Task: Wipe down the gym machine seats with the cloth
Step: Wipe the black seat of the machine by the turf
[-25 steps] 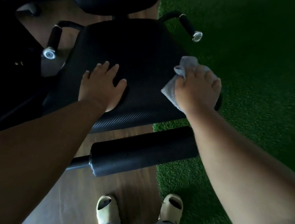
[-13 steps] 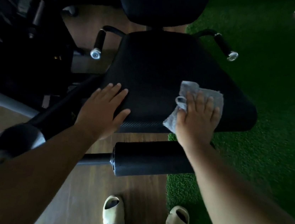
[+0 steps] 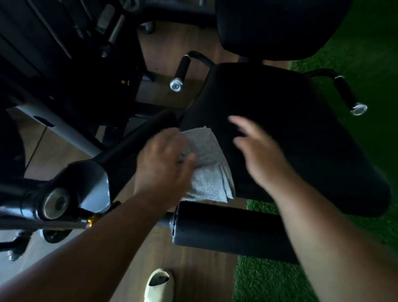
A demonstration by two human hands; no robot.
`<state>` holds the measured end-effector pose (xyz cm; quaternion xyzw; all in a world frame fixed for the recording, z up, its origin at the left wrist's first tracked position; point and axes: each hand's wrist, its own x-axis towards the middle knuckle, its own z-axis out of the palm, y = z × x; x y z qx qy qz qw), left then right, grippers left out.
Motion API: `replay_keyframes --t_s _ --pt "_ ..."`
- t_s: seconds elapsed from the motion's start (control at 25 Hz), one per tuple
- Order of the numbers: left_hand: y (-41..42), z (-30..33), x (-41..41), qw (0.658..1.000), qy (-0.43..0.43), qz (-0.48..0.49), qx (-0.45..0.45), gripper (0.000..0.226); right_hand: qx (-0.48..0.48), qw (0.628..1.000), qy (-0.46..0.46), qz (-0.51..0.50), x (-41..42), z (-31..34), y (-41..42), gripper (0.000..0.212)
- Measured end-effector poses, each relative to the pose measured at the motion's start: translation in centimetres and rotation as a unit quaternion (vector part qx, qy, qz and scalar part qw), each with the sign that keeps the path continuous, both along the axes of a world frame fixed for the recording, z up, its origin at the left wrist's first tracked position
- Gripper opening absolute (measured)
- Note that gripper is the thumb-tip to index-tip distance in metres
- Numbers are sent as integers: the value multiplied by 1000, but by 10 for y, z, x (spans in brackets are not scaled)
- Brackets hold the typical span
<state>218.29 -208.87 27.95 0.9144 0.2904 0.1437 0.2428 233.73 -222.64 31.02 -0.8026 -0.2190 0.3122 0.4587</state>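
The black padded seat of the gym machine fills the middle of the view. A grey folded cloth lies over its near left corner and hangs past the front edge. My left hand grips the cloth at its left side, thumb laid over it. Just to the right, my right hand hovers above the seat with fingers spread and blurred, holding nothing and off the cloth.
A black backrest rises behind the seat, with a side handle on the left and right. A foam roller crosses below the seat front. Dark machine frame and pivot crowd the left; green turf lies right.
The cloth has gone from under my right hand at the seat's right front to my left hand at the left corner. My right hand has lifted off it.
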Motion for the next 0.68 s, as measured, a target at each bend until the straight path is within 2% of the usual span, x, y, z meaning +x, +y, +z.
replay_keyframes --t_s 0.04,0.12,0.2,0.32,0.4,0.48,0.56,0.68 --pt "-19 0 11 995 79 -50 45 59 -62 996 -53 -27 23 1 -21 44" --pt "-56 -11 39 971 203 -93 86 74 -222 961 -161 25 60 -6 -52 45" --pt "-68 -20 63 960 248 -76 104 79 -306 911 -256 102 77 -25 -65 50" --pt "-58 -26 93 952 256 -123 117 78 -317 875 -343 125 86 -47 -64 51" --pt "-53 -18 108 937 238 -221 126 73 -307 872 -367 107 87 -52 -63 51" --pt "-48 -9 108 935 188 -289 87 64 -290 875 -377 93 87 -57 -67 51" --pt "-35 -10 90 950 185 -227 105 64 -275 880 -376 92 88 -59 -69 51" --pt "-28 -24 46 951 248 -89 163 77 -266 884 -373 94 88 -58 -69 50"
